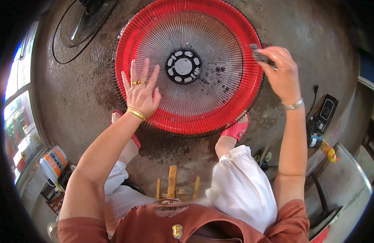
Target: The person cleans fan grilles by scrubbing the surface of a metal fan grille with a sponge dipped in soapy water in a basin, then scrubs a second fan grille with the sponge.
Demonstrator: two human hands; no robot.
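Grille, round red wire fan guard (pixel 219 103), light but springy: L hand (pixel 141 94) flat on it, fingers spread; R hand (pixel 281 73) pinches dark brush (pixel 261 56) at rim.

The right hand (pixel 281 73) closes over a dark brush (pixel 261 56), so most of that brush is hidden inside the fist; only a short dark end shows just beside the fingers. The left hand (pixel 141 91) lies flat on the red fan guard (pixel 189 65), covering the wires beneath its palm. Far from both hands, a second fan guard (pixel 79 28) is cut off by the top edge. The person's knees hide most of the wooden stool (pixel 172 182).
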